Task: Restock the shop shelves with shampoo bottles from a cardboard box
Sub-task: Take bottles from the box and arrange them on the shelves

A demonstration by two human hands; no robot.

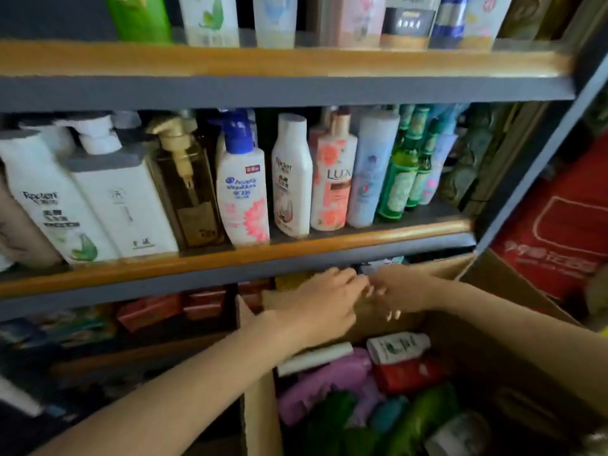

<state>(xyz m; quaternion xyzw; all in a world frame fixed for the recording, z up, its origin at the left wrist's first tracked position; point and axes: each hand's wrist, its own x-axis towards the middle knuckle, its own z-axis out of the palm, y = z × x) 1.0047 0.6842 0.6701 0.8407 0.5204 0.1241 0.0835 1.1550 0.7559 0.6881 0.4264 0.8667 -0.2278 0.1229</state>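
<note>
**Both hands at the far edge of the box, no bottle lifted yet**

Grey metal shelving with orange-brown front rails is filling the upper two thirds of the frame, and the middle shelf is standing crowded with upright bottles: a white pump bottle with a green leaf label at the left, a clear amber bottle with a gold pump, a white bottle with a blue pump and pink flower print at centre, and slim green glass bottles toward the right. At the lower right an open brown cardboard box is sitting below the shelves, with the shampoo stock lying loose inside it: a lilac plastic bottle, a small red bottle with a white cap and a dark green bottle among them.

The person's left hand and right hand are meeting at mid-frame over the far wall of the box, just under the middle shelf rail. Motion blur is hiding the fingers; the left ones seem curled over the cardboard edge and the right ones loosely bent, but I cannot tell whether either is pinching anything. Neither is holding a bottle.

To my eye this is the box being steadied or its flap handled before the next pick. The next move is calling for one hand to drop into the box, close round a bottle lying on its side, turn it upright and find a gap; the middle shelf is showing little room.
</note>
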